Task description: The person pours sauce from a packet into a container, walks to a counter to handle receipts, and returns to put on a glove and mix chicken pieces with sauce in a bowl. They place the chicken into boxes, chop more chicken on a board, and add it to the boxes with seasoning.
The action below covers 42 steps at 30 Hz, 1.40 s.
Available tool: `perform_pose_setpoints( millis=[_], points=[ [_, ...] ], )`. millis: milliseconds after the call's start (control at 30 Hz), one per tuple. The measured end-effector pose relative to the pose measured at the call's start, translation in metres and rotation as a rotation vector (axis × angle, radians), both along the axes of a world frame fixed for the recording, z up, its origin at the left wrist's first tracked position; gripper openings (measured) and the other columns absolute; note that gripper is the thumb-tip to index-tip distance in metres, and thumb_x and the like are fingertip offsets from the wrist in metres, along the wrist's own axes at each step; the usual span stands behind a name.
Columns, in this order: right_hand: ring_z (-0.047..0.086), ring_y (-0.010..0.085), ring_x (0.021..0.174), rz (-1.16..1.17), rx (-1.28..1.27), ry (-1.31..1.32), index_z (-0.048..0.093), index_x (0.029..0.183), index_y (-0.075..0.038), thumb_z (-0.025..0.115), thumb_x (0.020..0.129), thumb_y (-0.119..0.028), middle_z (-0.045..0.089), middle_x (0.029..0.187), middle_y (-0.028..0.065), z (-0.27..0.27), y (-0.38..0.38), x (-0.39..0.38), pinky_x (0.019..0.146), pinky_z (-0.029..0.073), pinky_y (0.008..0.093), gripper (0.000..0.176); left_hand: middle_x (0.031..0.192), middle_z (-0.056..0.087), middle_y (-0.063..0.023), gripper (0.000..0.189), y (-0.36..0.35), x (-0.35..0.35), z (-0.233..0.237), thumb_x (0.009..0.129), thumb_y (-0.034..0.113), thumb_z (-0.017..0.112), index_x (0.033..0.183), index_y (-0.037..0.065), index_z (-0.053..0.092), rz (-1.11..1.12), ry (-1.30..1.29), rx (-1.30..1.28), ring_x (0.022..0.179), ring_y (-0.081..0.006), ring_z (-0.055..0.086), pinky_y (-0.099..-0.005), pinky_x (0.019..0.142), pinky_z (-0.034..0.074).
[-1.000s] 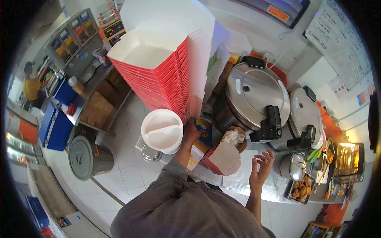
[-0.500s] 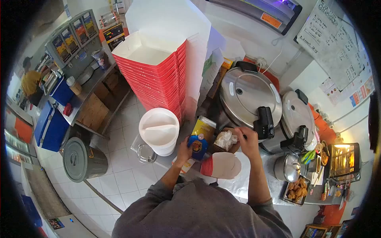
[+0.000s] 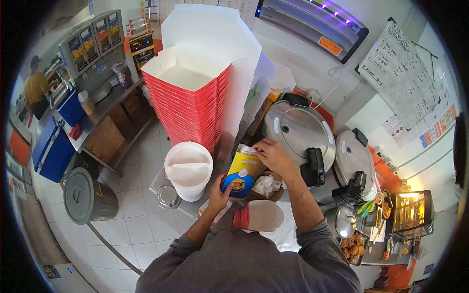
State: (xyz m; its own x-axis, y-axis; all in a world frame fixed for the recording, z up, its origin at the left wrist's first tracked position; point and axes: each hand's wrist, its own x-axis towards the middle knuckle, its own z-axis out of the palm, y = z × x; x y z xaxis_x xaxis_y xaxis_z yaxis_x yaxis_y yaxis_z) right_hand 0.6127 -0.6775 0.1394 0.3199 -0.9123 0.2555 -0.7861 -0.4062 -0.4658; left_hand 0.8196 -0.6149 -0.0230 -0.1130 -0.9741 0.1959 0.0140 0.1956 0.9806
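Head view: left hand (image 3: 218, 195) closed on the lower left side of a blue-and-yellow printed carton (image 3: 238, 181), fingers on its front. Right hand (image 3: 274, 157) is at the carton's top, fingers bent, fingertips at the crinkled pale material (image 3: 247, 149) in its mouth. Can't tell if they grip that or the carton edge.

Carton is tilted, held up in front of the torso, between a white round plastic tub (image 3: 189, 180) on its left and a brown cardboard box (image 3: 273, 196) on its right. That box holds crumpled white material (image 3: 266, 186). Nearer the body: nested red-and-white paper boxes (image 3: 259, 216), lying on their side.

Beyond the tub, a tall stack of red paper trays with white insides (image 3: 188, 105). Clear plastic container (image 3: 167, 196) just beside the tub, left side.

Right of the carton: two large steel-lidded cookers (image 3: 300, 128), black handles. Further right, steel pot with lid (image 3: 346, 220), metal tray of brown fried pieces (image 3: 353, 246) next to it, then a lit glass warmer (image 3: 413, 211).
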Motion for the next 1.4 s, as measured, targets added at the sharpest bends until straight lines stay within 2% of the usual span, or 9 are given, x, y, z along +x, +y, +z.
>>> perform_pose_setpoints(
  millis=[200, 267, 500, 733, 933, 1100, 1267, 1333, 1400],
  points=[
    [0.063, 0.0297, 0.087, 0.037, -0.284, 0.279, 0.065, 0.094, -0.007, 0.058, 0.088, -0.017, 0.062, 0.089, 0.0088, 0.008, 0.002, -0.003, 0.078, 0.051, 0.0432, 0.014, 0.115, 0.058, -0.0178, 0.045, -0.012, -0.013, -0.008, 0.09, 0.013, 0.064, 0.126, -0.003, 0.043, -0.016, -0.037, -0.046, 0.105, -0.0228, 0.057, -0.034, 0.093, 0.045],
    [0.063, 0.0274, 0.089, -0.121, -0.012, 0.175, 0.065, 0.093, -0.008, 0.059, 0.087, -0.016, 0.062, 0.097, 0.0068, 0.009, 0.005, 0.002, 0.081, 0.05, 0.0416, 0.013, 0.115, 0.059, -0.0174, 0.044, -0.015, -0.016, -0.015, 0.09, 0.012, 0.063, 0.126, -0.003, 0.043, -0.022, 0.018, -0.024, 0.106, -0.0224, 0.057, -0.034, 0.093, 0.045],
    [0.055, 0.0332, 0.112, -0.024, -0.2, -0.008, 0.069, 0.105, -0.008, 0.062, 0.088, -0.018, 0.06, 0.113, 0.0154, -0.012, 0.008, -0.005, 0.099, 0.041, 0.0388, 0.021, 0.116, 0.059, -0.0166, 0.045, -0.016, -0.005, -0.012, 0.088, 0.006, 0.065, 0.127, -0.003, 0.044, -0.087, 0.189, -0.019, 0.109, -0.0212, 0.056, -0.0337, 0.094, 0.045],
    [0.051, 0.0251, 0.119, 0.163, 0.442, -0.416, 0.071, 0.105, -0.007, 0.073, 0.082, -0.018, 0.063, 0.112, 0.0171, 0.049, 0.016, -0.019, 0.098, 0.04, 0.0353, 0.026, 0.109, 0.064, -0.0175, 0.047, 0.007, 0.028, 0.062, 0.086, 0.006, 0.068, 0.126, -0.004, 0.047, -0.125, 0.021, -0.177, 0.1, -0.0194, 0.063, -0.0314, 0.089, 0.048],
    [0.06, 0.0222, 0.101, 0.316, 0.102, -0.509, 0.067, 0.076, -0.003, 0.077, 0.073, -0.004, 0.065, 0.097, 0.0106, 0.097, 0.046, -0.004, 0.087, 0.046, 0.0342, 0.011, 0.104, 0.065, -0.0186, 0.042, 0.046, 0.028, 0.071, 0.087, 0.012, 0.067, 0.122, -0.005, 0.05, -0.102, -0.084, -0.157, 0.093, -0.0212, 0.065, -0.0317, 0.082, 0.05],
    [0.061, 0.0202, 0.097, 0.177, -0.153, -0.17, 0.063, 0.085, -0.001, 0.071, 0.08, -0.003, 0.065, 0.095, 0.0096, 0.11, 0.072, 0.016, 0.081, 0.047, 0.0324, 0.01, 0.104, 0.065, -0.0157, 0.041, 0.061, 0.022, 0.066, 0.089, 0.01, 0.065, 0.123, -0.007, 0.049, 0.053, 0.122, -0.065, 0.096, -0.0186, 0.062, -0.0306, 0.086, 0.048],
    [0.059, 0.018, 0.092, -0.094, 0.002, -0.426, 0.059, 0.105, -0.001, 0.067, 0.083, -0.004, 0.062, 0.108, 0.0121, 0.115, 0.101, -0.004, 0.078, 0.046, 0.033, 0.024, 0.109, 0.063, -0.0141, 0.039, 0.074, 0.057, 0.113, 0.089, 0.007, 0.064, 0.123, -0.006, 0.048, -0.086, 0.063, -0.012, 0.098, -0.018, 0.06, -0.0302, 0.087, 0.048],
    [0.059, 0.0198, 0.101, 0.034, -0.336, -0.565, 0.055, 0.12, -0.002, 0.069, 0.083, -0.008, 0.056, 0.122, 0.0148, 0.087, 0.1, -0.005, 0.084, 0.046, 0.0318, 0.04, 0.11, 0.061, -0.0136, 0.043, 0.088, 0.061, 0.144, 0.09, 0.007, 0.063, 0.126, -0.005, 0.044, -0.074, 0.254, 0.009, 0.099, -0.0196, 0.06, -0.0303, 0.086, 0.048],
    [0.056, 0.0225, 0.11, 0.24, 0.001, -1.211, 0.045, 0.134, -0.001, 0.072, 0.081, -0.011, 0.047, 0.133, 0.0173, 0.06, 0.139, 0.02, 0.09, 0.046, 0.0328, 0.06, 0.112, 0.058, -0.0137, 0.046, 0.103, 0.046, 0.148, 0.09, 0.008, 0.063, 0.127, -0.004, 0.039, -0.061, 0.258, 0.039, 0.1, -0.0213, 0.059, -0.0335, 0.088, 0.048]
  ],
)
